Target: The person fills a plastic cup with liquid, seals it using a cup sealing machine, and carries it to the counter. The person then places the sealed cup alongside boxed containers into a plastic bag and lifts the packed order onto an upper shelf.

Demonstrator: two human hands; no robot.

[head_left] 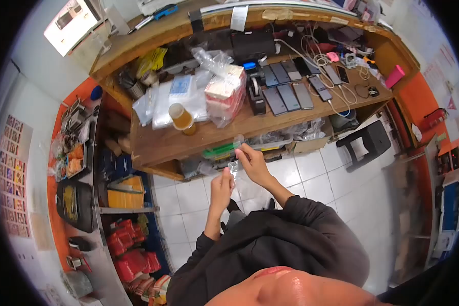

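Dark cloth of the person's top [270,239] lies nearest, sleeves reaching forward over the tiled floor [339,181]. Left hand [222,188] is closed, thumb and fingers pinching a piece of thin clear plastic [233,172], which is between the two hands, in front of the desk edge. Right hand [252,164] is just beside it, fingers curled toward the thumb; whether they grip the plastic, I cannot tell. On the wooden desk [155,142] stand a bottle [182,120] of amber liquid, a plastic-wrapped box [223,94], a black tape dispenser [256,98] and rows of phones [289,97]. A black stool [364,144] stands to the right; red packets [130,262] fill a shelf at left.
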